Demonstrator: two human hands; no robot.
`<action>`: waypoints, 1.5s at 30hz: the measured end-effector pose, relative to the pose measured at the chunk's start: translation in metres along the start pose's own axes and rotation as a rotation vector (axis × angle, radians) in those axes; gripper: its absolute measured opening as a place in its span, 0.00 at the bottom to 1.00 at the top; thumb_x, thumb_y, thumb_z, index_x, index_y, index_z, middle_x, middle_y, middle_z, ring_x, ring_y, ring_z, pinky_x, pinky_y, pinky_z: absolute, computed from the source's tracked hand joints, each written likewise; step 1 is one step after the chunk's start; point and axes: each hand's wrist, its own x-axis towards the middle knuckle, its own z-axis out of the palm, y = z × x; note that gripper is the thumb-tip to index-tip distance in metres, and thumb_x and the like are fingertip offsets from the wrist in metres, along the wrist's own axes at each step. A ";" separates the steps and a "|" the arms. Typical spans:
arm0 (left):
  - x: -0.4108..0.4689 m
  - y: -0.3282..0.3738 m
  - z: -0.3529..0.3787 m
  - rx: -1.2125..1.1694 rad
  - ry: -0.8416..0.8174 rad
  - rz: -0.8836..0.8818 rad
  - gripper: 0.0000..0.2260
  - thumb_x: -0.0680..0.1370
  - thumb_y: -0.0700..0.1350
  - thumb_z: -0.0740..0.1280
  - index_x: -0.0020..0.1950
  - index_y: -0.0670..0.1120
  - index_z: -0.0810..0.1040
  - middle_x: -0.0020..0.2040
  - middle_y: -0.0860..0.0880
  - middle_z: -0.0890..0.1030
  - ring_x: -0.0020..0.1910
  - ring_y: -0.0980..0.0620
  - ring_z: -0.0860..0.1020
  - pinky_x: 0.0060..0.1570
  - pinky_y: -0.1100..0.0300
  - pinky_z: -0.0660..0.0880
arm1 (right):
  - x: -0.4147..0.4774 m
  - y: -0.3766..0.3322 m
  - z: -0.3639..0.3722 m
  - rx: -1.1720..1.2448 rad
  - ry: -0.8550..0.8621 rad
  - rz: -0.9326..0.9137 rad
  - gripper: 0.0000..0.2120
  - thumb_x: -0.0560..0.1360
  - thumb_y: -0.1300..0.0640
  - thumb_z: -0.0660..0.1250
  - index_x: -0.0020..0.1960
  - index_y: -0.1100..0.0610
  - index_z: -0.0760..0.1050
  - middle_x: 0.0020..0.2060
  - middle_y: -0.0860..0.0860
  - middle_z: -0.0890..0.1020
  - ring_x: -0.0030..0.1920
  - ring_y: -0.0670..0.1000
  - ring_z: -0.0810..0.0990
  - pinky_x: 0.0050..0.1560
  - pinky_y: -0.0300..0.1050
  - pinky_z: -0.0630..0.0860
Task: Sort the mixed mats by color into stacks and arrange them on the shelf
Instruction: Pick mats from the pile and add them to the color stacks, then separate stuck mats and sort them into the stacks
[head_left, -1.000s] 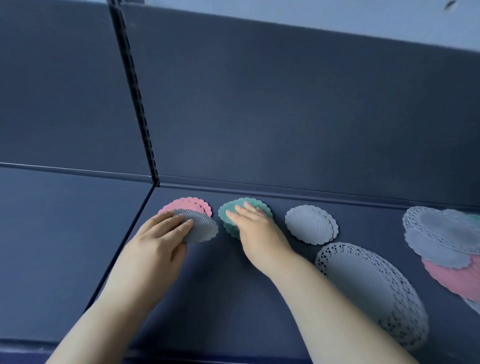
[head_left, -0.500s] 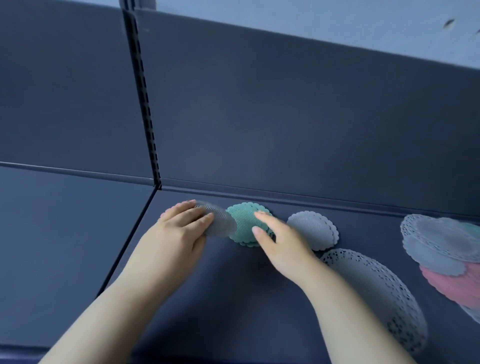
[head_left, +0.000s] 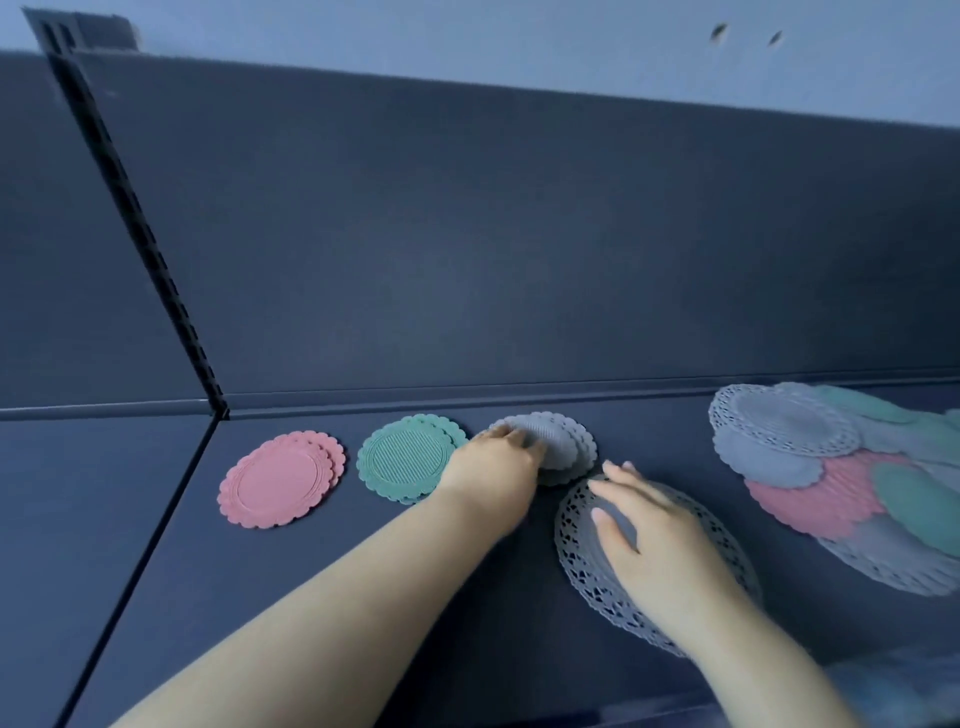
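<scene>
Shelf (head_left: 311, 597): pink stack (head_left: 275, 478), green stack (head_left: 405, 457), grey stack (head_left: 566, 447) built; left hand (head_left: 493, 462) on grey, grip unclear; right hand (head_left: 660, 540) flat on lace mat (head_left: 582, 564); mixed pile (head_left: 831, 467) at right edge pending

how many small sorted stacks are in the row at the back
3: the pink stack leftmost, the green stack beside it, the grey stack rightmost, touched by the left hand. None seems hidden.

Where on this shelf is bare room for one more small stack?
Bare shelf lies in front of the pink stack and green stack, and along the back between the grey stack and the mixed pile. It is crowded around the lace mat and right hand.
</scene>
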 end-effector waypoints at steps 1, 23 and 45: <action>-0.001 0.003 0.004 0.002 -0.045 -0.001 0.23 0.80 0.42 0.55 0.75 0.48 0.58 0.75 0.47 0.58 0.75 0.46 0.52 0.69 0.51 0.60 | -0.003 0.003 -0.002 -0.013 -0.006 0.012 0.17 0.79 0.52 0.55 0.68 0.46 0.67 0.71 0.37 0.60 0.72 0.36 0.51 0.58 0.26 0.50; -0.040 0.195 -0.005 -0.095 0.414 0.154 0.18 0.74 0.49 0.56 0.55 0.48 0.82 0.48 0.51 0.84 0.47 0.50 0.82 0.47 0.55 0.79 | -0.052 0.144 -0.095 -0.008 -0.029 -0.112 0.22 0.79 0.50 0.56 0.72 0.47 0.60 0.73 0.40 0.59 0.73 0.39 0.53 0.67 0.33 0.53; -0.001 0.284 0.025 -0.101 0.429 -0.047 0.17 0.74 0.47 0.56 0.54 0.47 0.82 0.51 0.51 0.83 0.52 0.48 0.81 0.50 0.55 0.77 | 0.001 0.256 -0.140 -0.128 0.033 -0.116 0.19 0.79 0.56 0.55 0.70 0.56 0.65 0.70 0.49 0.67 0.70 0.48 0.64 0.69 0.39 0.57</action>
